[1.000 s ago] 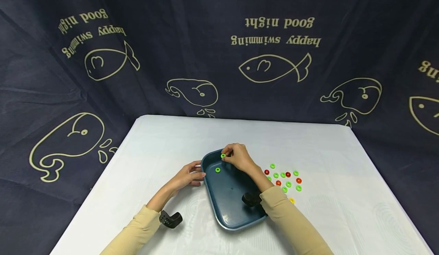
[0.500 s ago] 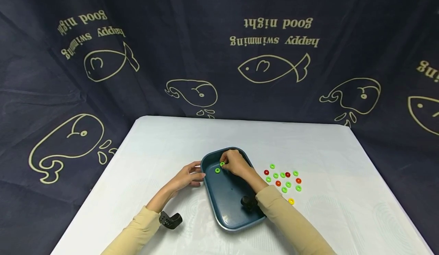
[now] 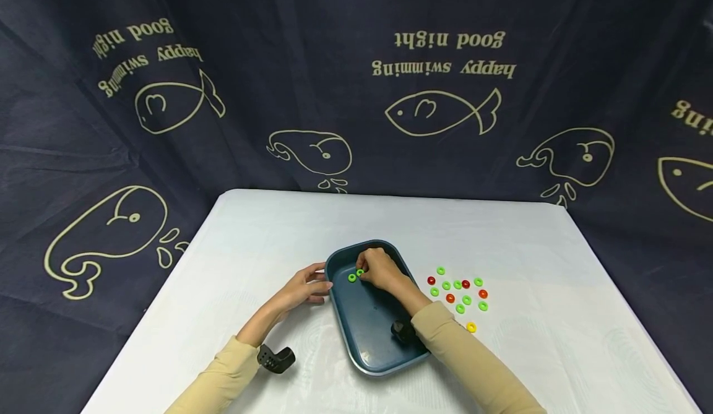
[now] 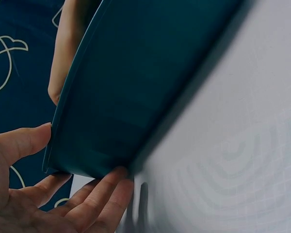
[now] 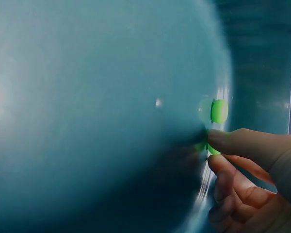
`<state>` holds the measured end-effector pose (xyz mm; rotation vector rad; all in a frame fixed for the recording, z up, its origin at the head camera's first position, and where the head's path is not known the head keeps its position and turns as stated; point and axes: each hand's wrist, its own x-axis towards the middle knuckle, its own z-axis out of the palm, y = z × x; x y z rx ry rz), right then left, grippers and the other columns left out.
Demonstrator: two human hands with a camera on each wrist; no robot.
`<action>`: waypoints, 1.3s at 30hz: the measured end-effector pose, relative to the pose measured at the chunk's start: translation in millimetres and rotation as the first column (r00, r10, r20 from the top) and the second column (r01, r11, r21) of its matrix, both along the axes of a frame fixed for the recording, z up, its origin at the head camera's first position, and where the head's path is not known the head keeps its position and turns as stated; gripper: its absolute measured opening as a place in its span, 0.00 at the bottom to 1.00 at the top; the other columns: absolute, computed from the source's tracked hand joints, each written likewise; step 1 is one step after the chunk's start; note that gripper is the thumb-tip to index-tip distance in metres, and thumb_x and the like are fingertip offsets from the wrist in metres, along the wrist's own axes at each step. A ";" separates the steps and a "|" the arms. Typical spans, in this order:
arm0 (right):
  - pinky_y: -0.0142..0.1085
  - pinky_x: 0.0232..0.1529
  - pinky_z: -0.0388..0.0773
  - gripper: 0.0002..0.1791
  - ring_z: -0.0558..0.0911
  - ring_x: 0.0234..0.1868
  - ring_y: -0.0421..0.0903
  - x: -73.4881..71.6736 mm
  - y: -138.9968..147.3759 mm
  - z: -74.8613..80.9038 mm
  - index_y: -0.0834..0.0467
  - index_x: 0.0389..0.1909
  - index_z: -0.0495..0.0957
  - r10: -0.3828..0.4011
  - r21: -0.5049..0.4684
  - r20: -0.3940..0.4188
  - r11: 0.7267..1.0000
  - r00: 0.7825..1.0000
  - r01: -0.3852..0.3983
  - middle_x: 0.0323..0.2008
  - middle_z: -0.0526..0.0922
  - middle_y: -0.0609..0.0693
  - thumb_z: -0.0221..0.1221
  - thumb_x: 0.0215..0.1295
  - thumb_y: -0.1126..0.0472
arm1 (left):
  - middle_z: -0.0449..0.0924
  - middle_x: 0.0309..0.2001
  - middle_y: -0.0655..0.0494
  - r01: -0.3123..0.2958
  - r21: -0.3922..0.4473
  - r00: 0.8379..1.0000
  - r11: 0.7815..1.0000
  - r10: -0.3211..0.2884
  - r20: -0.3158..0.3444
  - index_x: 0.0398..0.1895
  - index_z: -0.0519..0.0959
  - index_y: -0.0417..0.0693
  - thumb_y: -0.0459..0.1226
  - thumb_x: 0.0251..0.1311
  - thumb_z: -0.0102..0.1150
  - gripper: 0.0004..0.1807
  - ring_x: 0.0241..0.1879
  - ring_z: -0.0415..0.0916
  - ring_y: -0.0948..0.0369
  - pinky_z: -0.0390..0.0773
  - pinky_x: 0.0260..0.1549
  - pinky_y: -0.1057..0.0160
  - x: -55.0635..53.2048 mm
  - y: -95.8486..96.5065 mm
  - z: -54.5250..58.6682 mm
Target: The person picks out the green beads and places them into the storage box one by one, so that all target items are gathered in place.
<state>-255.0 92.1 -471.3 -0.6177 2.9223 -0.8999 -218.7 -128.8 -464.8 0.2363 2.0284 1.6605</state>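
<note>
A dark blue rectangular tray [image 3: 364, 330] lies slightly turned on the white table. My left hand [image 3: 303, 287] is at its left side; the left wrist view has the thumb [image 4: 36, 138] touching the rim and loosely extended fingers [image 4: 104, 201] against the outer wall. Inside the tray, my right hand [image 3: 380, 268] pinches a small green ring [image 5: 214, 149] between thumb and fingers, low at the tray floor. A second green ring [image 5: 219, 111] lies right beside it near the far left corner. The right fingertips partly cover the pinched ring.
Right of the tray, several green rings [image 3: 466, 300] lie scattered on the table [image 3: 529, 253] with a few red ones [image 3: 465, 284], orange-red ones [image 3: 483, 294] and a yellow ring [image 3: 471, 327]. A dark patterned cloth [image 3: 323, 67] hangs behind the table.
My right hand has moved down and slightly toward me inside the tray, bringing the pinched green ring from near the far rim to beside the other ring. The left hand has stayed put.
</note>
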 end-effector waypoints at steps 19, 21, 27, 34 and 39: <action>0.42 0.37 0.79 0.10 0.81 0.38 0.50 2.9 3.8 29.8 0.60 0.37 0.83 0.020 -0.033 -0.064 0.999 0.998 -0.022 0.35 0.83 0.55 0.67 0.52 0.65 | 0.62 0.63 0.29 0.014 0.014 1.000 1.000 -0.014 0.010 0.71 0.52 0.36 0.37 0.63 0.54 0.36 0.49 0.78 0.56 0.80 0.50 0.51 -2.0 0.0 2.2; 0.42 0.39 0.79 0.10 0.81 0.38 0.50 2.1 5.5 34.7 0.60 0.37 0.83 0.021 -0.048 -0.078 0.999 0.997 -0.025 0.35 0.83 0.55 0.67 0.52 0.65 | 0.62 0.63 0.29 0.014 0.016 1.000 1.000 -0.014 0.008 0.71 0.52 0.35 0.37 0.63 0.54 0.36 0.49 0.78 0.54 0.79 0.50 0.50 -1.9 -0.1 2.7; 0.41 0.41 0.79 0.10 0.81 0.40 0.48 0.7 15.6 50.0 0.59 0.38 0.84 -0.015 -0.089 -0.100 0.996 0.995 0.006 0.37 0.83 0.53 0.67 0.53 0.63 | 0.62 0.63 0.29 0.011 0.009 1.000 1.000 -0.011 0.001 0.71 0.52 0.36 0.37 0.64 0.54 0.36 0.48 0.79 0.56 0.79 0.50 0.50 -1.5 -0.5 2.6; 0.33 0.27 0.72 0.11 0.75 0.29 0.43 1.7 35.9 68.1 0.56 0.40 0.84 -0.093 -0.122 -0.126 0.990 0.988 0.077 0.37 0.84 0.52 0.66 0.55 0.60 | 0.62 0.63 0.29 0.020 0.005 1.000 1.000 -0.020 -0.007 0.71 0.51 0.35 0.37 0.63 0.54 0.37 0.48 0.79 0.56 0.79 0.50 0.49 -0.3 -1.4 1.2; 0.32 0.26 0.69 0.12 0.73 0.27 0.44 3.6 54.0 75.1 0.57 0.40 0.84 -0.156 -0.170 -0.138 0.977 0.978 0.132 0.37 0.84 0.53 0.66 0.55 0.60 | 0.62 0.62 0.29 0.013 0.002 1.000 1.000 -0.013 -0.007 0.71 0.52 0.36 0.38 0.63 0.55 0.37 0.47 0.79 0.58 0.80 0.49 0.50 0.3 -1.1 1.0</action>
